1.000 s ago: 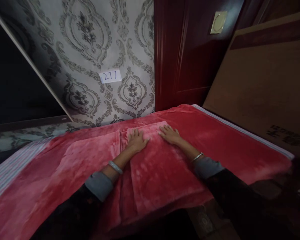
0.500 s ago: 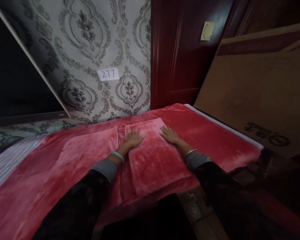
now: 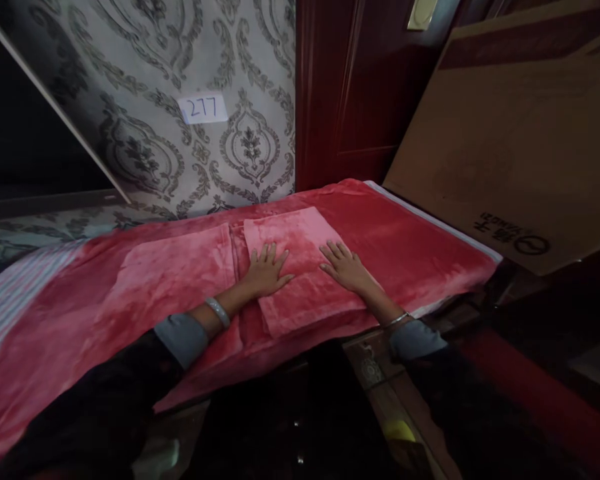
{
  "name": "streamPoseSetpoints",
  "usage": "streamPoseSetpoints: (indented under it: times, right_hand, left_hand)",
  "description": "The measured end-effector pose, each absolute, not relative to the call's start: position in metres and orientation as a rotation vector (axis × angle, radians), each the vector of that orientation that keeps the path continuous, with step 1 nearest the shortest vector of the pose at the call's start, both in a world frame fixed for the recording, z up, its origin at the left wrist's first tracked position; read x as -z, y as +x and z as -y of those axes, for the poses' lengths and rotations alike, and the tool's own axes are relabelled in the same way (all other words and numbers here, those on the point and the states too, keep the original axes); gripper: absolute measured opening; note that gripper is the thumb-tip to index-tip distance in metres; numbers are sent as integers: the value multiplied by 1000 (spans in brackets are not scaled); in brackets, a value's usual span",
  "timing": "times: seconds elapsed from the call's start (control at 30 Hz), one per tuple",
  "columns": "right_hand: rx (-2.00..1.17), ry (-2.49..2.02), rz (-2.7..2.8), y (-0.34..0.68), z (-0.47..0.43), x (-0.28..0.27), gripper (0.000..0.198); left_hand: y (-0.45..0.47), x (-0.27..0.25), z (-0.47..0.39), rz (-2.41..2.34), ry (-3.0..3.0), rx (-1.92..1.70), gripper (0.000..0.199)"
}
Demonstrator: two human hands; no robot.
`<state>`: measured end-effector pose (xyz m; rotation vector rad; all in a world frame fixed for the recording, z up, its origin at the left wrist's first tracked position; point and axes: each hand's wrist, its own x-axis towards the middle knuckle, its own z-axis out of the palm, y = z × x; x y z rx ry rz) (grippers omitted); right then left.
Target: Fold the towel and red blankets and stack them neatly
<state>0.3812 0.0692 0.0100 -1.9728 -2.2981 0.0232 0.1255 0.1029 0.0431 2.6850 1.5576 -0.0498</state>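
Note:
A pink-red plush cloth, folded into a rectangle [image 3: 305, 303], lies on a larger red plush cover [image 3: 395, 233]. My left hand [image 3: 266, 272] rests flat on its left side with the fingers spread. On its right side lies my right hand [image 3: 347, 268], palm down, fingers apart. Neither hand grips anything. To the left of a narrow gap, a second folded pink plush piece [image 3: 180, 273] spreads over the same surface. My left forearm crosses part of it and hides its lower edge.
Patterned wallpaper with a paper marked 277 [image 3: 203, 108] stands behind. A dark screen [image 3: 35, 127] is at the left. A large cardboard box [image 3: 520, 147] leans at the right, beside a dark red door panel [image 3: 345, 87]. Striped cloth [image 3: 25, 293] shows at the left end.
Both hands have slid toward me over the folded cloth, from near its far edge to about its middle. The view has tipped downward, so the scene sits higher.

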Motion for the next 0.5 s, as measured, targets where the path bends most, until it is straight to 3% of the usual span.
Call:
streamPoseSetpoints:
  times: [0.23,0.5]
  right_hand:
    - [-223,-2078,2218,375,-55,-29,59]
    - [14,-2063,2194,348,-21,-19,59]
  left_hand:
    - [129,-63,-51,-1394,2650,34,72]
    - [124,-40,-8,-1261,2711,99,67]
